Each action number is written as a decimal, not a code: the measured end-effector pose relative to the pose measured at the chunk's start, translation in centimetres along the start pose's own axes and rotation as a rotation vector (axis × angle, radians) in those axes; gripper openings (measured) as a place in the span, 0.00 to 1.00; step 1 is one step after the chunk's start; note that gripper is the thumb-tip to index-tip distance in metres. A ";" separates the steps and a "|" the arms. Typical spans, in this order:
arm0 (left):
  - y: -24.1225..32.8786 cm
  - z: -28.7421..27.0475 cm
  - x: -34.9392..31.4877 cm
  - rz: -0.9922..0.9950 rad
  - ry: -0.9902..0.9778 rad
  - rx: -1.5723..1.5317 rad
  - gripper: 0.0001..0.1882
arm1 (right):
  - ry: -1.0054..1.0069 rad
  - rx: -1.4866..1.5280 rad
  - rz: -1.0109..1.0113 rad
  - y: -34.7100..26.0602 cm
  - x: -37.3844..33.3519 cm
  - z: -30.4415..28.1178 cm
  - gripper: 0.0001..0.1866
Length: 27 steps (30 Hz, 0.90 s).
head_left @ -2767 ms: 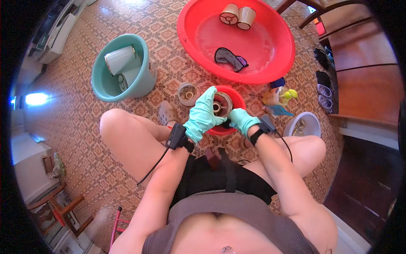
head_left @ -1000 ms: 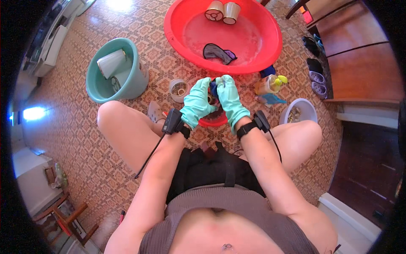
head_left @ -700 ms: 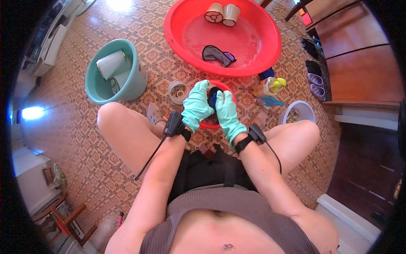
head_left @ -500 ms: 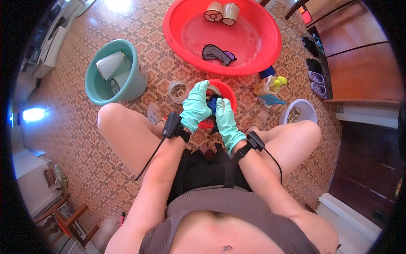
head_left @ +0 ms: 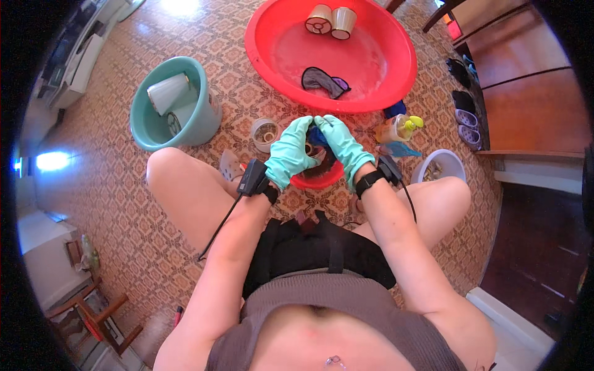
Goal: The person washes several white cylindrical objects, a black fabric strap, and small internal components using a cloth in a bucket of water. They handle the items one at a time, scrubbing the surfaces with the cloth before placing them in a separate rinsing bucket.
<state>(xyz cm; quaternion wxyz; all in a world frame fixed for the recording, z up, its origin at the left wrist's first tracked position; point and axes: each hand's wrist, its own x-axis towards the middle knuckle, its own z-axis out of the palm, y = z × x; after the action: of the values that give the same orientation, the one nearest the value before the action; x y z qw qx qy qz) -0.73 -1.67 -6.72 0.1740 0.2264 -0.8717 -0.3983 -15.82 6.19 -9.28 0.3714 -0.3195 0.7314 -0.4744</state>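
Note:
Both my hands wear mint-green rubber gloves and meet above a small red bucket (head_left: 323, 179) between my feet. My left hand (head_left: 291, 156) is closed around a small pale round piece (head_left: 311, 150), mostly covered by the gloves, whose exact kind I cannot make out. Curled over its far side, my right hand (head_left: 341, 143) grips a dark blue cloth (head_left: 317, 137) pressed against the piece. Dark water shows in the bucket below. Just left of my hands, a whitish round fitting (head_left: 265, 133) with a ring inside stands on the floor.
A wide red basin (head_left: 272, 83) holds two small lampshades and a grey eye mask. To the left stands a teal bucket (head_left: 135, 123) with white shades inside. A yellow-topped pump bottle (head_left: 396, 130) and a white bowl (head_left: 459, 168) are at right, before clogs (head_left: 468, 135).
My right hand has moved up and round to the far side of the pale piece, with the cloth. My left hand has turned slightly around it. The view has shifted a little.

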 end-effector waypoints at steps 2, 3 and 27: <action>-0.5 0.5 -0.9 -0.016 0.108 0.000 0.57 | -0.011 0.282 0.014 -1.4 -1.3 -0.2 0.17; -1.1 0.3 -2.0 -0.040 0.219 0.009 0.61 | -0.035 0.287 0.013 -1.3 -1.4 0.7 0.17; -4.3 1.8 -2.0 -0.167 0.142 -0.397 0.58 | 0.351 -0.136 -0.182 -6.2 -1.6 4.1 0.16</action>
<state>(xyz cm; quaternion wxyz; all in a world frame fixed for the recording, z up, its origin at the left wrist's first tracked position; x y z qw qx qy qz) 1.15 -2.00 -11.41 0.2424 0.2867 -0.7399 -0.5581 -10.77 3.47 -4.24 0.1714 -0.3211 0.7833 -0.5039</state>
